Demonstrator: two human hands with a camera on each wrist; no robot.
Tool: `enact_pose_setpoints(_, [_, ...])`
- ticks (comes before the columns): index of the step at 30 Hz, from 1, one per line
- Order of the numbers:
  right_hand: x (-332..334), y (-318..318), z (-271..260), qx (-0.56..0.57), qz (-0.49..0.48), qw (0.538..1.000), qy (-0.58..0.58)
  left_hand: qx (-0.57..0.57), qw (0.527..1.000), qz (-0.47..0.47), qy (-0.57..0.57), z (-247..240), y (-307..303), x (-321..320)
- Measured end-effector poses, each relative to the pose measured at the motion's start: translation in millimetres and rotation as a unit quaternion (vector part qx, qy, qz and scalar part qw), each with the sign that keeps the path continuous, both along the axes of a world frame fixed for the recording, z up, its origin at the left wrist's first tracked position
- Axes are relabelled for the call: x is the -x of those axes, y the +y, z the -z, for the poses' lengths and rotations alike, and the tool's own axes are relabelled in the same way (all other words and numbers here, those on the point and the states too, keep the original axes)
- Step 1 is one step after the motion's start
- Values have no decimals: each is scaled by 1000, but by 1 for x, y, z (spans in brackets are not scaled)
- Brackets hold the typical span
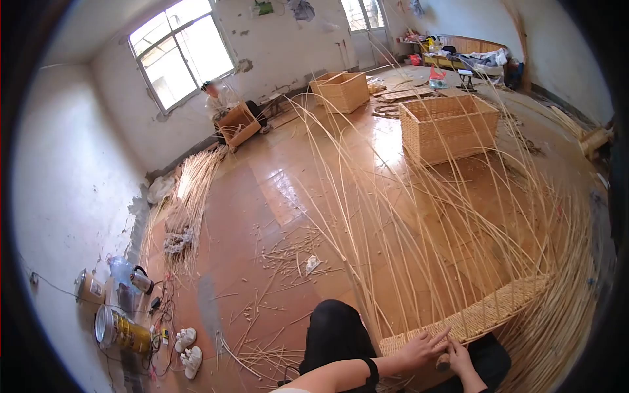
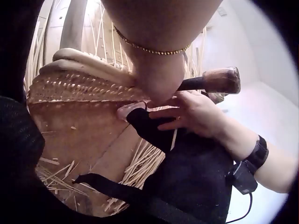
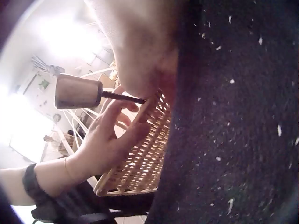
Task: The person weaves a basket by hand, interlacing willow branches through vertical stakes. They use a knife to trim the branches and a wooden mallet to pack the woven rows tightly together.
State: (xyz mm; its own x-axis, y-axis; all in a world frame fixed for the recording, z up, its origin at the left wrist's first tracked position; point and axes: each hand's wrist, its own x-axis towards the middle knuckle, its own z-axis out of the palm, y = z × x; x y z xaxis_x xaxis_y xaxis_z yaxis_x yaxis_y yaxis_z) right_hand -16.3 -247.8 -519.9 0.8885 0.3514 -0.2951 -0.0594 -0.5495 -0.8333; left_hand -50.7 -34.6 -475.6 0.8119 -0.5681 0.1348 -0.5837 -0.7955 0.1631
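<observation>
A woven wicker panel (image 1: 488, 311) with long upright rods slants across the lap. My left hand (image 1: 419, 352) is at its near edge; in the right wrist view the left thumb (image 3: 134, 135) lies along the weave and the other fingers reach over the edge. Just right of it, my right hand (image 1: 460, 360) meets the edge, some fingers (image 2: 163, 113) extended beneath the panel in the left wrist view, the rest hidden. A tool with a wooden handle (image 3: 77, 92) and dark metal shaft juts from the edge between the hands, its tip hidden. I cannot tell what the right fingertips hold.
Loose rods (image 1: 563, 314) lie along the right. Ahead stands a wicker basket (image 1: 449, 131), with another basket (image 1: 344, 92) farther back. A person (image 1: 223, 101) sits by the window with a basket. Cut pieces (image 1: 291, 252) litter the floor; buckets (image 1: 124, 331) and shoes (image 1: 190, 354) lie left.
</observation>
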Motion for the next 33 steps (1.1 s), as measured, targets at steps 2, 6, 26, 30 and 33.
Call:
enact_pose_setpoints(2, [2, -2, -1, 32, -15, 999, 3, 24, 1000, 8, -4, 7, -1, 0])
enact_pose_setpoints(6, [-4, 5, -17, 109, -38, 993, 9, 31, 999, -1, 9, 13, -1, 2])
enact_pose_setpoints(26, [-44, 20, 4, 81, -43, 988, 124, 123, 988, -91, -8, 16, 4, -9])
enact_pose_setpoints(30, [-39, 10, 23, -47, 35, 941, 334, 191, 978, -74, -22, 101, -18, -8])
enact_pose_setpoints(33, [-44, 10, 31, -5, -16, 959, 282, 146, 987, -47, -49, 89, -13, -3])
